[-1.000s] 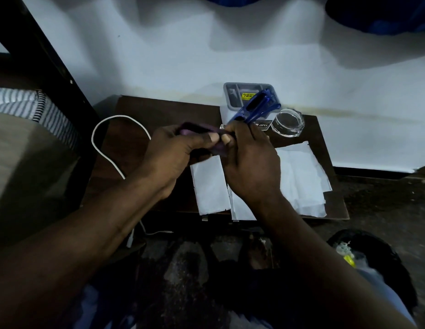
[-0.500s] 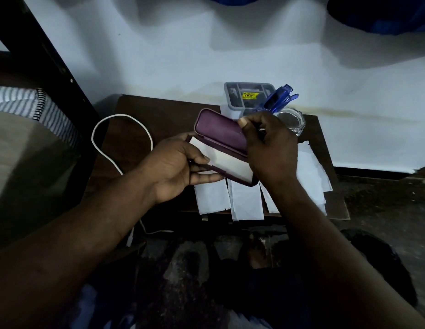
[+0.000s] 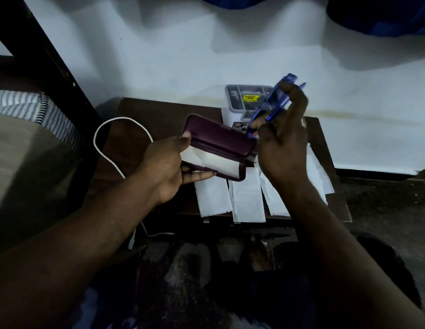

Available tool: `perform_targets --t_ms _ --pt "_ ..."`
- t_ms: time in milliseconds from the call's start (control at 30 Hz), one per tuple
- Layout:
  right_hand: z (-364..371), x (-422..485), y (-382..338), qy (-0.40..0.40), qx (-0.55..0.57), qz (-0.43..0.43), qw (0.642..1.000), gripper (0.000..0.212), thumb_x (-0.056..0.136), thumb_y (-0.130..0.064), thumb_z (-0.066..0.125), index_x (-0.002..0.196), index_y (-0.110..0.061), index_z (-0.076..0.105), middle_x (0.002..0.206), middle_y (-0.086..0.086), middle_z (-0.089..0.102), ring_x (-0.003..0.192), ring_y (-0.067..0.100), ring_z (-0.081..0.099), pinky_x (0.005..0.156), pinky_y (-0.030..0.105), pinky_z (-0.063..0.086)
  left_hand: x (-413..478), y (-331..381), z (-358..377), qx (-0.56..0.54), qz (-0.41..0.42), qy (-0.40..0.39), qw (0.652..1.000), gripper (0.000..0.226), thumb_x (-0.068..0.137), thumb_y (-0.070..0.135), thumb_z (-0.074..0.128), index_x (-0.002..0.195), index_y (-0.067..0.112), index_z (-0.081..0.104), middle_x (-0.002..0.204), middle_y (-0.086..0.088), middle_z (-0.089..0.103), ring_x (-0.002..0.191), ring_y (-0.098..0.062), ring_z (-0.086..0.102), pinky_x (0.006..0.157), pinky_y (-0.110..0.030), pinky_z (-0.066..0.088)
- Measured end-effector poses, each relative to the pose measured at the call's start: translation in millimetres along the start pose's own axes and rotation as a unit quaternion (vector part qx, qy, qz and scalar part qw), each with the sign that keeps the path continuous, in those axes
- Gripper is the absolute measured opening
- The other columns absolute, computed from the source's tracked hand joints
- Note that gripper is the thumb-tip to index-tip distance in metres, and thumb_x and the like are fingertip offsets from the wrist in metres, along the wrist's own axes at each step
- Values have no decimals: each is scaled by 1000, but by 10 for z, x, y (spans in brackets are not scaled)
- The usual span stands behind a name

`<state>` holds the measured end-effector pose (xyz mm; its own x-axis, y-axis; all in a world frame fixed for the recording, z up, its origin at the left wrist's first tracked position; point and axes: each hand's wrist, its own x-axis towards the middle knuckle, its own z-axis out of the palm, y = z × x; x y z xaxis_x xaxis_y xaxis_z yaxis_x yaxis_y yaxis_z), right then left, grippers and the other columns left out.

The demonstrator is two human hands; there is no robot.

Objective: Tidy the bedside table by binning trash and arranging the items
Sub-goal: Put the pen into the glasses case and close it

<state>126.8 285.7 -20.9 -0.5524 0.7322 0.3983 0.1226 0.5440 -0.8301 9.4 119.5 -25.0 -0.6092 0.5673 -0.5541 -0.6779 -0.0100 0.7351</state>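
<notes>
Case open, glasses lifted clear

My left hand [image 3: 169,167] now clamps the opened purple case [image 3: 218,143] mid-frame; my right hand [image 3: 281,148] pinches the blue glasses [image 3: 269,104], raised, ready for casing.

A small yellow sticker [image 3: 251,98] with dark print, too blurred to read, sits inside the grey plastic compartment tray [image 3: 232,91] at upper centre.

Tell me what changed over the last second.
The purple case went from shut to open, steadied by the left hand. The right hand let go of the case and lifted the blue glasses up and right. Papers, cable and organizer stayed put.
</notes>
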Motion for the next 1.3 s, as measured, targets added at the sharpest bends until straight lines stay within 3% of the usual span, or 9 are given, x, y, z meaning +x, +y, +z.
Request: perform_targets --t_ms 133,267,400,467,533,633,800,1067,1300 --pt "35 -70 -40 -106 11 -52 993 81 93 -11 50 163 -30 16 97 11 71 69 27 65 68 52 56 26 13 -11 6 11 40 999 16 105 23 55 107 11 66 112 -15 74 88 -34 77 65 -45 62" --pt "51 -88 -79 -148 46 -91 984 75 96 -10 52 162 -24 19 73 3 50 62 30 50 62 55 49 28 47 -26 5 20 49 999 18 105 25 55 107 11 66 113 -15 74 90 -35 77 64 -45 62" --pt "59 -115 -110 -216 38 -80 972 78 97 -11 52 163 -27 14 76 5 58 69 33 59 70 55 53 -3 61 -12 -2 21 48 999 33 104 39 55 112 10 69 104 -12 78 88 -34 77 64 -46 62" --pt "71 -141 -101 -251 -4 -80 965 78 98 -16 53 163 -29 13 77 -1 61 72 22 61 71 44 53 -9 68 -10 9 18 45 999 40 104 46 52 115 12 70 106 -12 78 91 -33 77 63 -45 62" --pt "89 -143 -74 -269 -45 -86 958 65 98 -22 54 158 -26 29 73 -8 54 72 10 55 69 35 45 -14 77 -15 17 15 45 999 43 104 48 50 118 13 70 108 -12 78 91 -33 77 64 -43 62" --pt "98 -131 -72 -284 -92 -89 950 36 96 -26 57 132 -22 56 82 -13 54 85 15 55 74 38 46 -22 90 -24 18 18 47 999 42 104 48 51 118 14 70 105 -11 79 88 -32 78 63 -43 62" --pt "86 -159 -73 -271 -140 -146 941 19 93 -17 67 110 -18 75 87 -17 61 88 17 55 78 34 45 -16 92 -31 34 13 50 998 45 102 51 51 114 11 67 100 -13 79 83 -32 78 61 -41 61" --pt "106 -126 -81 -277 -173 -168 930 23 93 -14 71 114 -16 80 108 0 79 98 20 69 103 33 41 -35 82 -24 47 6 45 998 40 104 48 50 109 13 67 98 -12 79 86 -33 78 66 -44 63" --pt "115 -156 -98 -299 -159 -169 926 24 90 -10 74 112 -17 80 96 0 77 87 16 63 83 25 35 -31 97 -6 41 2 45 998 42 103 49 52 116 9 59 111 -18 74 92 -35 77 70 -48 63"
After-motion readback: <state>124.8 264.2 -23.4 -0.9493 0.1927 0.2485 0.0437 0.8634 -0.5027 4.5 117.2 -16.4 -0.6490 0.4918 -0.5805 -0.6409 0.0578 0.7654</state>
